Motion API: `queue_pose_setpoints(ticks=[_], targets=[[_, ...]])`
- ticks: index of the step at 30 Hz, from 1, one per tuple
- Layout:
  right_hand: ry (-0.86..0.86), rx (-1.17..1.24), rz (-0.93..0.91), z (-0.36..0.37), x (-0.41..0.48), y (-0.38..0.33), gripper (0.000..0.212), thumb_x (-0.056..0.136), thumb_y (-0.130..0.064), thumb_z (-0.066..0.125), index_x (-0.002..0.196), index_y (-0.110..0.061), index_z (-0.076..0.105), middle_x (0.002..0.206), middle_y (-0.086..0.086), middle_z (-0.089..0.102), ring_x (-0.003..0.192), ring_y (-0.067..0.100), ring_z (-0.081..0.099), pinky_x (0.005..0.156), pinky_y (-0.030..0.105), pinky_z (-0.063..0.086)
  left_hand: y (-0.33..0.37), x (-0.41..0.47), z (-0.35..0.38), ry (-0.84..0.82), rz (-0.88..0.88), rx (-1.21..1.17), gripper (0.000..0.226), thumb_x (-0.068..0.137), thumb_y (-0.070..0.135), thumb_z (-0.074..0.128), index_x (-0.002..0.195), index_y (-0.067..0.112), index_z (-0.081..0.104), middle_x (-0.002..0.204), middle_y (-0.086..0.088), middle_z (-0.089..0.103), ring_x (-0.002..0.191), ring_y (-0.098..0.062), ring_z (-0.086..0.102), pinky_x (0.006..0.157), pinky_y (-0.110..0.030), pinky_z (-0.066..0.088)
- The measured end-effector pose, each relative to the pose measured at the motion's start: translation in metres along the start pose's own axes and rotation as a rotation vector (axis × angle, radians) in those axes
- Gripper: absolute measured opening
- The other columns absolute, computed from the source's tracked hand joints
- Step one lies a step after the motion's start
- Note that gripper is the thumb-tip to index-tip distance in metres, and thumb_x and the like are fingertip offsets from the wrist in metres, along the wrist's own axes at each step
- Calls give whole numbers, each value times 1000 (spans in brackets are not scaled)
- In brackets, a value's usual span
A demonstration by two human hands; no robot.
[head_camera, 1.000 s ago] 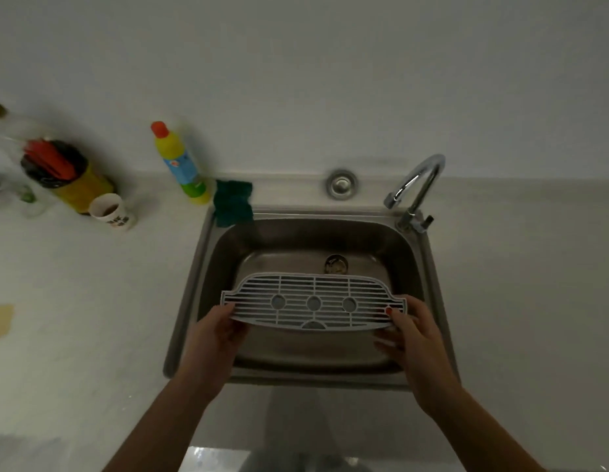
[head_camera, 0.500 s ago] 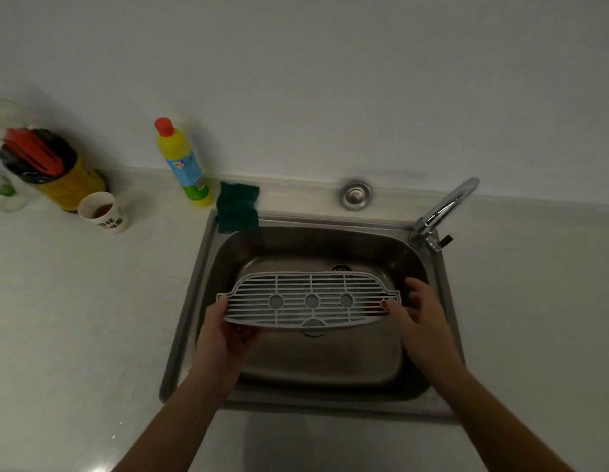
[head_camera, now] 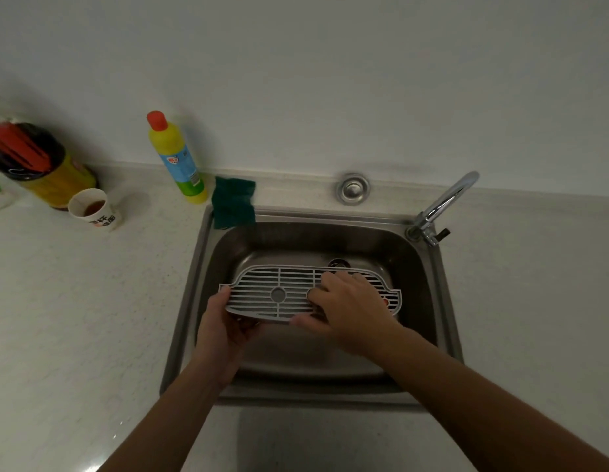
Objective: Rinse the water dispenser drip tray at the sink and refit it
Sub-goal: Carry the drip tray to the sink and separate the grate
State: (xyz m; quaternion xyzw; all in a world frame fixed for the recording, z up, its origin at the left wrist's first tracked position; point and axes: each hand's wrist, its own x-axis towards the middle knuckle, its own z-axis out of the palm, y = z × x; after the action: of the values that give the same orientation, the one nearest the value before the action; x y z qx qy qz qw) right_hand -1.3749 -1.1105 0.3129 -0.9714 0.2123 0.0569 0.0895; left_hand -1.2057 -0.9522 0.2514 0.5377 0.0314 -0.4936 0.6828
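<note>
Fingers (head_camera: 340,279) of the right hand (head_camera: 350,308) lie spread and flat on top of the drip tray (head_camera: 282,294), thumb under its near edge; the left hand (head_camera: 224,327) is curled round the tray's left end, gripping it. Both hold the tray level above the sink (head_camera: 201,267). At the sink's back right corner stands the tap (head_camera: 442,202). Beyond its back left corner stands a yellow bottle (head_camera: 179,158), a green cloth (head_camera: 233,202) beside it.

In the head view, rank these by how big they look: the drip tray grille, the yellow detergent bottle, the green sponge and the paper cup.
1. Drip tray grille
2. Yellow detergent bottle
3. Green sponge and paper cup: look alike, so unranked.
</note>
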Motion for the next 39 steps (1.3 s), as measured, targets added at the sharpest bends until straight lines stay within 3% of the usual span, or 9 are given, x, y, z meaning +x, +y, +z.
queue_pose_setpoints(ticks=[5,12,16,21,26,28,32,37,39], targets=[[-71,-54,-85,-6,9,4,66,93,-77,33,103,-22,69,103,4,64,96,23,59,83,38,42,-7,-4,0,-19,-10,-9,49,100,50,47,127,16,70,126,-19,71,105,-27,72,78,-36,61],[1,-138,-123,-9,2,6,66,94,-77,32,100,-23,70,97,2,66,89,23,61,78,38,41,-10,-4,3,-62,-12,-9,52,99,57,46,122,19,74,123,-17,73,99,-23,74,72,-33,62],[111,-213,-125,-17,-3,6,66,94,-75,36,89,-21,73,85,2,67,76,21,61,71,35,42,-12,-2,4,-52,-18,-23,54,98,57,48,125,17,72,124,-17,73,104,-26,73,79,-36,61],[57,-199,-120,-17,-4,10,71,94,-77,29,89,-22,73,85,2,67,75,19,59,69,34,36,-15,1,-3,-41,-43,-27,52,100,54,48,127,15,71,127,-19,71,107,-28,71,86,-42,57],[91,-20,58,-11,-22,25,70,93,-82,17,78,-29,61,78,-7,57,67,10,52,66,32,46,-10,6,-12,11,-45,-53,49,98,53,52,124,17,72,121,-16,73,101,-26,73,76,-37,62],[103,105,168,-4,-34,34,62,92,-82,16,79,-34,53,77,-13,52,64,3,48,62,26,47,-9,11,-15,35,-32,-37,48,96,53,55,127,19,68,119,-14,74,102,-27,73,74,-38,62],[80,202,297,6,-54,56,44,91,-76,28,91,-37,49,81,-18,45,68,0,50,60,16,38,-5,20,-18,49,16,28,45,96,52,54,124,20,69,116,-14,76,100,-27,75,74,-39,62],[-47,321,444,21,-66,78,19,104,-46,48,95,-31,55,93,-9,57,77,3,55,68,20,43,1,25,-13,94,88,138,28,98,44,53,108,31,76,107,-7,78,99,-26,76,73,-41,63],[-69,331,481,30,-68,85,20,104,-45,50,93,-30,58,90,-8,58,77,3,56,70,22,44,-1,24,-10,102,124,187,30,99,42,54,116,26,72,111,-9,76,102,-28,74,75,-41,63]])
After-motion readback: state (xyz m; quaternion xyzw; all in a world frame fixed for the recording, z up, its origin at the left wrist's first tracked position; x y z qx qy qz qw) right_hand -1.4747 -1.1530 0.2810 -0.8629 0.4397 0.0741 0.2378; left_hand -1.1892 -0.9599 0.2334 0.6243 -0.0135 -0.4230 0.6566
